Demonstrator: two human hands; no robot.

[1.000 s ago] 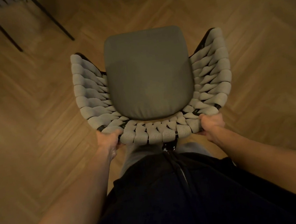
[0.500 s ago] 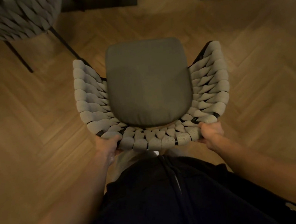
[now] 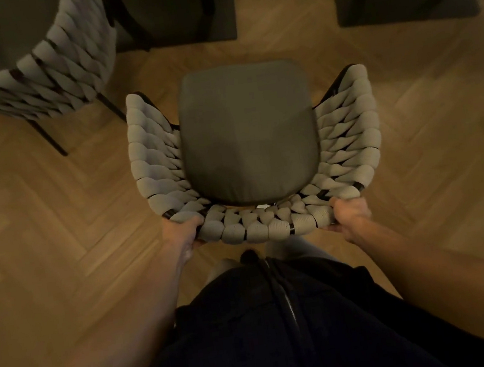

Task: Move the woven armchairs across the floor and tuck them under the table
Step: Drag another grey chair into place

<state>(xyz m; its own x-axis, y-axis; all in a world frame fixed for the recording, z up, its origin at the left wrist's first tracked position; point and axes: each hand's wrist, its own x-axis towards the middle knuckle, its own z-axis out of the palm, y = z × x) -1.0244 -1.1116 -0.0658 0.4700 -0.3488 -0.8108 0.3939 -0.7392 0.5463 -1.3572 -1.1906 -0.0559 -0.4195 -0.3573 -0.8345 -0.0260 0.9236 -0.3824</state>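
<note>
Herringbone wooden floor is filling the view, and at its far edge two dark base plates with black uprights, presumably the table supports, are showing; the tabletop itself is out of frame. A woven armchair is standing in the middle of the floor, its grey seat cushion pointing toward those supports, with a strip of bare floor lying between its front edge and the plates. A second woven armchair is sitting at the upper left, close beside the left support and seemingly already near its place, though how far under it is tucked cannot be told. The person is standing right behind the centre chair, the left hand curling around the left end of the woven backrest rim and the right hand wrapping the right end, both gripping it firmly. The task looks partway along: this chair is lining up with the gap between the supports but is not yet tucked, so the final push forward is remaining.
</note>
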